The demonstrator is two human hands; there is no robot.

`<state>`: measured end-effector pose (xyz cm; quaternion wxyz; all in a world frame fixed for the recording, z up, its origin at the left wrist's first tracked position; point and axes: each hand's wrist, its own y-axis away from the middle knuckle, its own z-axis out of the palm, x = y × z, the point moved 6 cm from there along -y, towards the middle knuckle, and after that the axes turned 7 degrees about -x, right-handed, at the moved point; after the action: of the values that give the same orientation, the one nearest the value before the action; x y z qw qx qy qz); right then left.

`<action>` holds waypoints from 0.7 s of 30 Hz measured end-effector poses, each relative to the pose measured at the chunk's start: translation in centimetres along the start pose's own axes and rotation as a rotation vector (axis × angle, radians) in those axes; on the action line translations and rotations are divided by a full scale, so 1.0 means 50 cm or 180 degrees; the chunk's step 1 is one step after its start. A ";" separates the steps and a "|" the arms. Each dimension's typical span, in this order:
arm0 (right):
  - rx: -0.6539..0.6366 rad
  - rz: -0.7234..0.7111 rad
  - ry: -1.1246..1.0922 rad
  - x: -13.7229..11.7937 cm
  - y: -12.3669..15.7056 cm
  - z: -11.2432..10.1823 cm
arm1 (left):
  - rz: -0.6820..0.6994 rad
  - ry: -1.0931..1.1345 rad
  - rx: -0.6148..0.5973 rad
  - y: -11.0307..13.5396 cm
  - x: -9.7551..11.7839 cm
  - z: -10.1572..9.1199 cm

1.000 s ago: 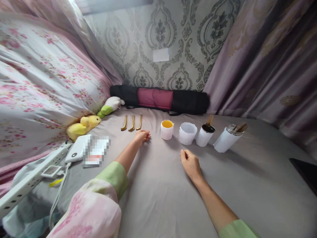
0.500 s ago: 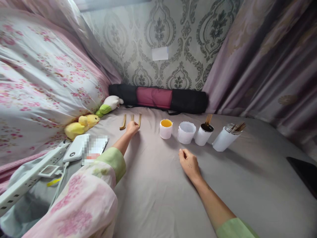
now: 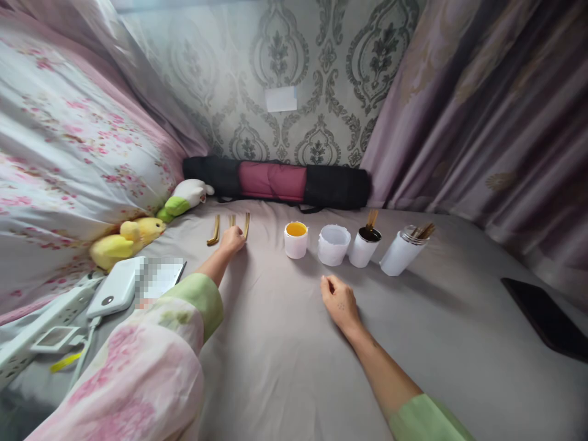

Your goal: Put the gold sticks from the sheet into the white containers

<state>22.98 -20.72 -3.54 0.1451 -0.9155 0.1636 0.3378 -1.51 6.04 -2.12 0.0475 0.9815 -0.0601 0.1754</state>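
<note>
Three bent gold straws lie side by side on the grey bed sheet. My left hand is stretched out and rests on the near ends of the middle and right straws, fingers curled over them. My right hand lies loosely curled on the sheet, holding nothing, just in front of a row of white cups. The row runs from a cup with a yellow inside, through an empty white cup, to a dark-lined cup with sticks and a tilted cup with more sticks.
A black and maroon roll bag lies against the patterned wall. Yellow and white-green plush toys sit by the floral duvet at left. A power bank, a power strip and cables lie near left. A dark phone lies at right.
My left hand moved from beside the yellow cup leftward and away onto the gold straws. The right hand stayed put. The view shifted slightly to the right.
</note>
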 end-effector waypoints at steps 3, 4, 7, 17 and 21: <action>-0.0002 -0.0002 0.0019 0.001 0.000 0.002 | 0.0034 -0.0083 -0.0043 -0.004 0.001 0.011; -0.0001 0.0000 0.0032 0.002 0.000 0.002 | 0.0037 -0.0104 -0.0050 -0.005 0.002 0.014; 0.0030 -0.0003 0.0097 0.002 0.000 0.001 | 0.0015 -0.0144 -0.0064 -0.005 0.005 0.020; 0.0021 0.0068 0.0189 0.005 0.001 0.002 | -0.0034 -0.0095 -0.0133 -0.003 0.012 0.021; 0.0010 0.0081 0.0181 0.007 0.000 0.004 | -0.0031 -0.0069 -0.0154 -0.002 0.013 0.020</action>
<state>23.11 -20.71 -3.90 0.1376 -0.9223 0.1798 0.3133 -0.53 5.96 -2.86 0.0714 0.9822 -0.0600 0.1629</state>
